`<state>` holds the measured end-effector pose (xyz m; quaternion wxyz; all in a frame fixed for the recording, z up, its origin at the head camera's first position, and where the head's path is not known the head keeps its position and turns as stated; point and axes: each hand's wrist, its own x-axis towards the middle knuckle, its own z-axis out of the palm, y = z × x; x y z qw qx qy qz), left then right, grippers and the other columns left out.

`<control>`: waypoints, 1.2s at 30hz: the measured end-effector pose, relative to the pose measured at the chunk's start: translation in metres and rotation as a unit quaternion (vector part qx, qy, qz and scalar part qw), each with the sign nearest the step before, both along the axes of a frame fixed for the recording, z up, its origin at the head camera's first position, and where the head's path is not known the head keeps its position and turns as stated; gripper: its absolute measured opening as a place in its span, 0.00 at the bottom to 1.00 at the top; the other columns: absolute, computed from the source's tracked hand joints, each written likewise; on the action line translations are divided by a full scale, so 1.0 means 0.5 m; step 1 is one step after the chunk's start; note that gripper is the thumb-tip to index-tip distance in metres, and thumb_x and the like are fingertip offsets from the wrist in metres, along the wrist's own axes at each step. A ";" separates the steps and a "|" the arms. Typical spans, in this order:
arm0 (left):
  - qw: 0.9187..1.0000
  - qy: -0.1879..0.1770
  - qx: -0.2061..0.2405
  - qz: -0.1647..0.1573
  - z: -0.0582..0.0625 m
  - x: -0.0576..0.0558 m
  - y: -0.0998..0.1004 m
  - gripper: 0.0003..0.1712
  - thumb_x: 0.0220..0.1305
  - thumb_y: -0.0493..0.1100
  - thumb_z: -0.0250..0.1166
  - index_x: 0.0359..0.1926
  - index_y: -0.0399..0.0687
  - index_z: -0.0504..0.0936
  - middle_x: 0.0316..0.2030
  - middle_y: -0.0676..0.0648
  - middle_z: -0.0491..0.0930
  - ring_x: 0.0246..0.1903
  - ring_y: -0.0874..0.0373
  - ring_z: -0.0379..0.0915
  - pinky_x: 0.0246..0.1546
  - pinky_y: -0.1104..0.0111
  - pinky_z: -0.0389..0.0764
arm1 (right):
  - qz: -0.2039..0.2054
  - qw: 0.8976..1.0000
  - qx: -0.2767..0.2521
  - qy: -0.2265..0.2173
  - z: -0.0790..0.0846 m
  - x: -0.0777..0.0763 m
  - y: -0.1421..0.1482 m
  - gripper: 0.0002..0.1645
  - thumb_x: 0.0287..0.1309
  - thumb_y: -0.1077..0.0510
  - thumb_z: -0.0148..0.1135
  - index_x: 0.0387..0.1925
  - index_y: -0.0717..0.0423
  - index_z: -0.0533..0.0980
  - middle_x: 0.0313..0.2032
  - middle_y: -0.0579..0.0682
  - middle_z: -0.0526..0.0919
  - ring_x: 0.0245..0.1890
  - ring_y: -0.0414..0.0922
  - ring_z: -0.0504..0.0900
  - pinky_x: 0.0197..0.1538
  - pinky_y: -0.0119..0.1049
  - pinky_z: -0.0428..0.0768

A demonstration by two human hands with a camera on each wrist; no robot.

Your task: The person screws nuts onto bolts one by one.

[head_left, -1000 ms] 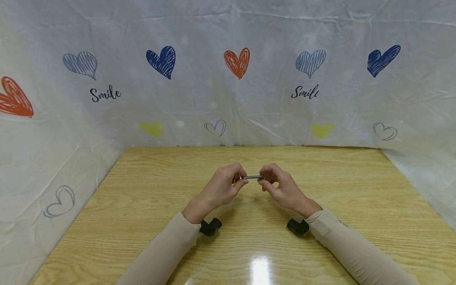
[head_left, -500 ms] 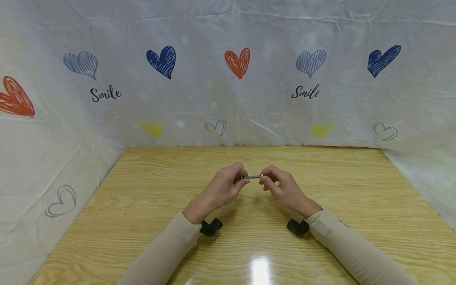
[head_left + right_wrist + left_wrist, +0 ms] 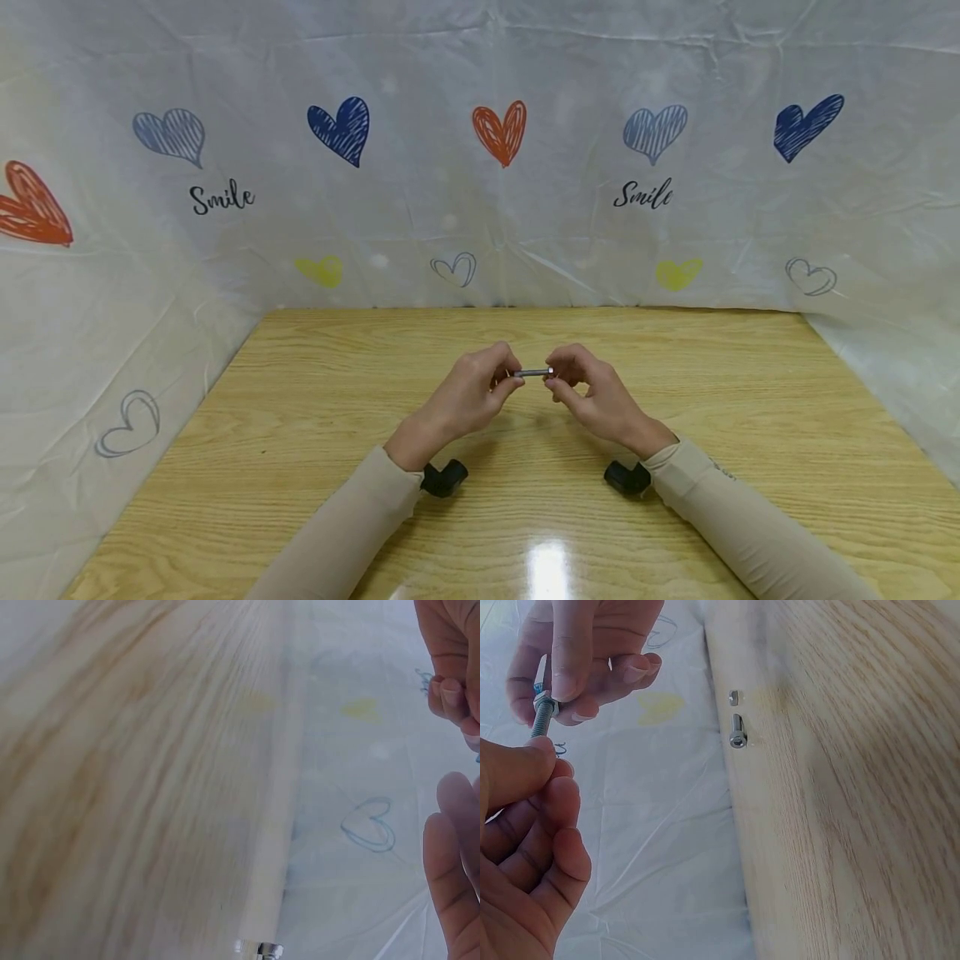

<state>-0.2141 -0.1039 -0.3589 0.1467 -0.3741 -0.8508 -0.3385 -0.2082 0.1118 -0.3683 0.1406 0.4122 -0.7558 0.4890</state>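
Note:
My left hand pinches the shank of a metal bolt between thumb and forefinger, holding it level above the table. A hex nut sits on the bolt's threads close to its right end, and a short tip sticks out beyond. My right hand pinches this nut with thumb and index finger. In the left wrist view its other fingers are loosely bent. The right wrist view catches only parts of both hands at its right edge, with the bolt almost wholly hidden.
Under the hands is a wood-grain table. On it, in the left wrist view, lie a socket-head bolt and a small nut. A white cloth printed with hearts stands behind the table.
The fingers of my right hand have shifted slightly about the nut, which shows more plainly now at the bolt's end. My left hand and the bolt stay nearly in place.

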 end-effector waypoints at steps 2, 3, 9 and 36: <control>1.000 0.000 0.000 0.001 0.001 0.001 0.000 0.08 0.60 0.33 0.66 0.35 0.44 0.74 0.28 0.53 0.76 0.22 0.67 0.68 0.22 0.74 0.72 | -0.001 1.000 0.003 0.002 0.000 0.000 0.000 0.13 0.60 0.74 0.57 0.46 0.67 0.70 0.31 0.56 0.78 0.25 0.53 0.80 0.32 0.40 0.80; 1.000 0.000 0.000 0.001 0.001 0.001 0.000 0.08 0.60 0.33 0.66 0.35 0.44 0.74 0.28 0.53 0.76 0.22 0.66 0.68 0.22 0.74 0.72 | -0.002 1.000 0.004 0.003 0.001 0.000 0.000 0.12 0.60 0.74 0.57 0.45 0.67 0.70 0.31 0.54 0.78 0.25 0.53 0.79 0.31 0.39 0.79; 1.000 0.008 0.001 0.004 0.000 0.001 -0.002 0.08 0.59 0.33 0.67 0.35 0.44 0.75 0.27 0.54 0.75 0.22 0.65 0.66 0.23 0.73 0.71 | -0.016 1.000 0.013 -0.004 0.001 0.001 0.000 0.09 0.62 0.73 0.55 0.44 0.66 0.71 0.30 0.50 0.77 0.25 0.45 0.79 0.30 0.39 0.79; 1.000 0.004 0.005 0.000 -0.001 -0.002 -0.001 0.10 0.57 0.30 0.67 0.35 0.43 0.75 0.29 0.51 0.78 0.25 0.66 0.71 0.26 0.76 0.75 | -0.012 1.000 0.007 -0.003 -0.025 -0.017 0.001 0.15 0.59 0.74 0.57 0.48 0.66 0.68 0.32 0.54 0.77 0.25 0.43 0.78 0.30 0.39 0.79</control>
